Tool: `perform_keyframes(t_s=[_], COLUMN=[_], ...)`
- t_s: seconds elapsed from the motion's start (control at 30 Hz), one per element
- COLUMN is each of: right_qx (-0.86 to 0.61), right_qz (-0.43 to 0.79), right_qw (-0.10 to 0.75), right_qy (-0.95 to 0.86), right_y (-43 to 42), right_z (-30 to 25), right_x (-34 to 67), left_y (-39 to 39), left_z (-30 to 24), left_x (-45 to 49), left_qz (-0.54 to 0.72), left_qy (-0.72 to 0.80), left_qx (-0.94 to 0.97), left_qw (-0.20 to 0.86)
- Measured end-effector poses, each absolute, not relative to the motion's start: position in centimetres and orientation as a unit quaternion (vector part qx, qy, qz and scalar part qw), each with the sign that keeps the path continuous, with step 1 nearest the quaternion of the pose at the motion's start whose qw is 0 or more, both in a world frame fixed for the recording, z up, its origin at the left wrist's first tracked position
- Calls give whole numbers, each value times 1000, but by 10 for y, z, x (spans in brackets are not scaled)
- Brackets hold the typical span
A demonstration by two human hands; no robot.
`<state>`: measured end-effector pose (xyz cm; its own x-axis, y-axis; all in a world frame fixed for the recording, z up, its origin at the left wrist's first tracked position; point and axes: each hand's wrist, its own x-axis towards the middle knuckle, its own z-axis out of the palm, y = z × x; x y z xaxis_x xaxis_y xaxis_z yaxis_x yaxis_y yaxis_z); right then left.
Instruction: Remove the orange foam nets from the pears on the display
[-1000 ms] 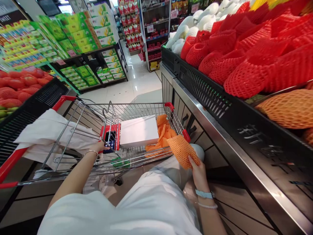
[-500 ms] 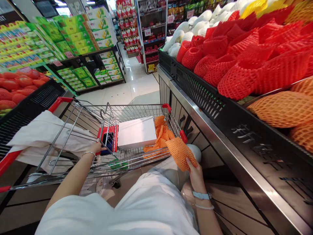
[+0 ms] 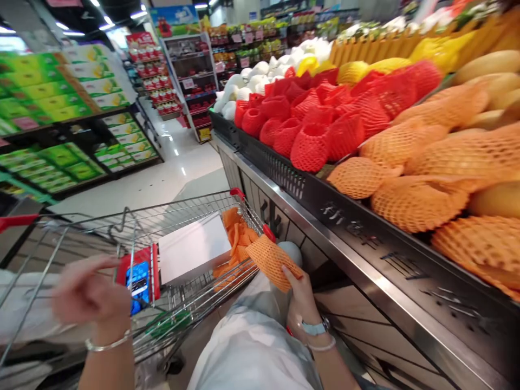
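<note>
In my right hand (image 3: 299, 290) I hold an orange foam net sleeve (image 3: 274, 262), pinched at its lower end beside the shopping cart (image 3: 182, 200). My left hand (image 3: 91, 292) is raised over the cart's near left part, blurred, with one finger stretched out and nothing visible in it. Close to that finger a phone (image 3: 138, 284) with a lit blue screen lies in the red child-seat area. The cart's basket holds a white box (image 3: 193, 246) and several loose orange foam net sleeves (image 3: 239, 233).
On my right runs a fruit stand (image 3: 284, 197) with a black rim. It bears orange-netted fruit (image 3: 418, 203), red-netted fruit (image 3: 311, 146) and white-netted fruit (image 3: 260, 70). Green boxes (image 3: 40, 81) are stacked at the left. A shelf rack (image 3: 190, 76) stands ahead across the floor (image 3: 174, 157).
My left hand has let go of the cart near the phone and lifted. The phone's screen has lit up. My view has turned right; my right hand still holds the net sleeve.
</note>
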<state>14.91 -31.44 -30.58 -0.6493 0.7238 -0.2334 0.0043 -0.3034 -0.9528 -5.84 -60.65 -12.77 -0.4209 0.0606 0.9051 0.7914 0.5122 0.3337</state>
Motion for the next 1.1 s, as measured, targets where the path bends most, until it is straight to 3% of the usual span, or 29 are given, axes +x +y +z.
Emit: perform_keyframes(t_s=[0.03, 0.13, 0.27, 0.33, 0.5, 0.6, 0.9, 1.1], right_qx=[-331, -286, -223, -236, -351, -384, -476, -493], right_qz=[726, 705, 677, 650, 564, 517, 485, 442], right_qw=[254, 271, 272, 299, 394, 428, 452, 439], right_qy=[-547, -590, -647, -658, -636, -635, -578, -607], right_y=[-315, -317, -320, -321, -317, -313, -308, -308], right_z=[-300, -281, -265, -262, -260, -258, -263, -261], right_x=[151, 162, 179, 186, 199, 204, 214, 220], left_y=[-580, -500, -429, -411, -379, -357, -300, -293], left_z=[-136, -168, -200, -203, -198, -202, -222, -258], left_x=[-51, -26, 7, 18, 20, 15, 9, 14], left_qz=[-397, -349, -417, -435, -472, -428, -316, -255], left_qy=[-711, -758, -759, -740, -720, -702, -623, -612], left_qx=[-363, -524, -481, -466, -466, -506, -551, -549], left_qw=[452, 171, -135, -216, -205, -261, -455, -509])
